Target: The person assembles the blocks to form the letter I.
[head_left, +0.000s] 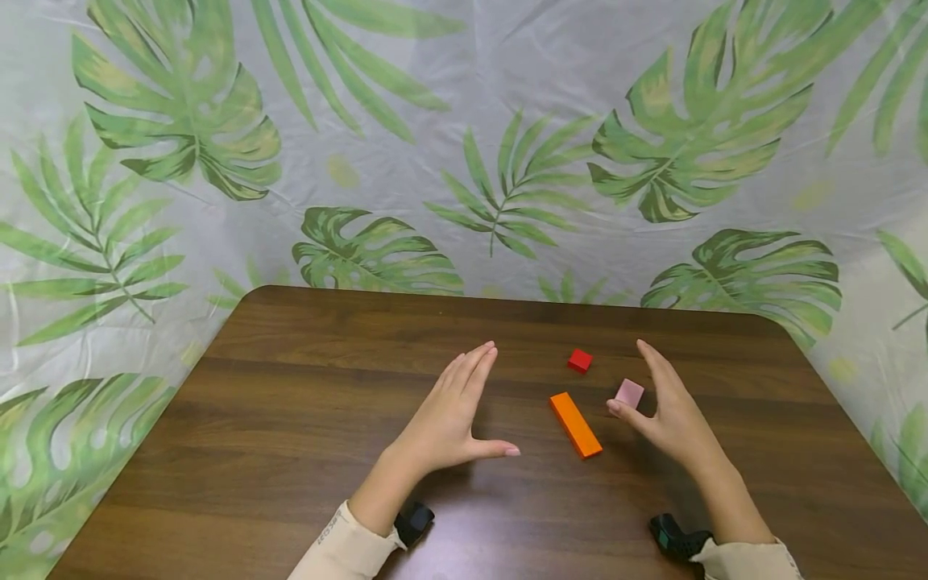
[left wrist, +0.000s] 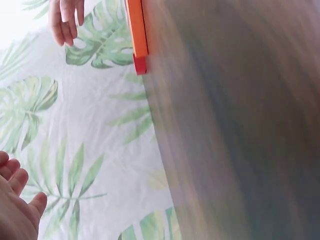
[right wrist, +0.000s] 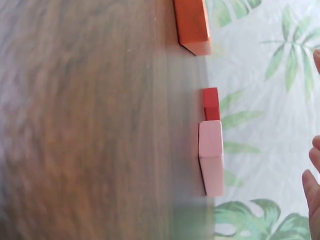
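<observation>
Both hands hover over the table, fingers spread and nothing in them. My left hand (head_left: 451, 415) is to the left of a long orange block (head_left: 576, 425) lying flat, apart from it. My right hand (head_left: 677, 419) is nearest a pale pink block (head_left: 630, 392); its thumb overlaps the block's lower left in the head view. The right wrist view shows a gap between that pink block (right wrist: 211, 155) and the fingers (right wrist: 312, 195). Farther back sits a small red block (head_left: 579, 360). In the left wrist view, the orange block (left wrist: 136, 27) partly covers the red one (left wrist: 140, 65).
The brown wooden table (head_left: 290, 387) has rounded far corners. Behind it hangs a pale cloth (head_left: 391, 177) printed with green leaves. Dark straps with devices (head_left: 415, 524) sit on both wrists, below cream sleeves (head_left: 351, 548).
</observation>
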### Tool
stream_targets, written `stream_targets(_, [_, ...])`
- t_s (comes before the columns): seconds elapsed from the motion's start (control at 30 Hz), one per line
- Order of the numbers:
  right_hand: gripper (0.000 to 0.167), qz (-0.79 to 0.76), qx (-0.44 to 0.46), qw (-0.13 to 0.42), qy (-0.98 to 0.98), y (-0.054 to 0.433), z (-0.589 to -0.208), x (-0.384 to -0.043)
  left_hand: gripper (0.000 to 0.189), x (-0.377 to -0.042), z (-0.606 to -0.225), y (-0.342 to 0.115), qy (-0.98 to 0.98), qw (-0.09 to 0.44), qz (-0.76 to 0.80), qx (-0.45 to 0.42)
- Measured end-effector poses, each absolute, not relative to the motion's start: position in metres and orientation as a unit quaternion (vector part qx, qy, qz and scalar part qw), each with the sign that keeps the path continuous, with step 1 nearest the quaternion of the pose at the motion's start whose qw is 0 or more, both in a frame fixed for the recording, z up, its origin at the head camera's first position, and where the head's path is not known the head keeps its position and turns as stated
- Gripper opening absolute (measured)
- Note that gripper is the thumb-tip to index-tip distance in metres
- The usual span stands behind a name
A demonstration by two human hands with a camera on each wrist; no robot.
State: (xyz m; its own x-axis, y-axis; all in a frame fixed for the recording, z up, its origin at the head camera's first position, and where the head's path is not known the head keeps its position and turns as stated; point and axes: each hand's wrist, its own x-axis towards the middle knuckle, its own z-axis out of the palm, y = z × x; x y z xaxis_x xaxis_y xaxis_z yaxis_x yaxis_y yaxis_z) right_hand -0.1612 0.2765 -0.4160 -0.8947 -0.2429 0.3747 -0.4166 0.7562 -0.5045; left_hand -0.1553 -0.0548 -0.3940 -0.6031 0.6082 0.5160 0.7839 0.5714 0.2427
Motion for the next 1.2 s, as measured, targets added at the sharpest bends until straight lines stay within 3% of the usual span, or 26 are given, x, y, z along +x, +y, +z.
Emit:
stream_targets(0.5, [0.086,0.328,0.160,0.167,-0.916,0.285,-0.429,-0.162,0.114,-0.151,-0.408,-0.022,-0.876,0.139,-0.277,-0.369])
stream_targets(0.77, [0.085,0.341,0.111,0.138,-0.923,0.292,-0.444,-0.162,0.113,-0.148,-0.416,-0.005,-0.877,0.121,-0.289,-0.365])
stream_targets(1.2, [0.082,0.341,0.098,0.112,-0.928,0.297,-0.453,-0.163,0.110,-0.149,-0.437,0.020,-0.875,0.028,-0.367,-0.315])
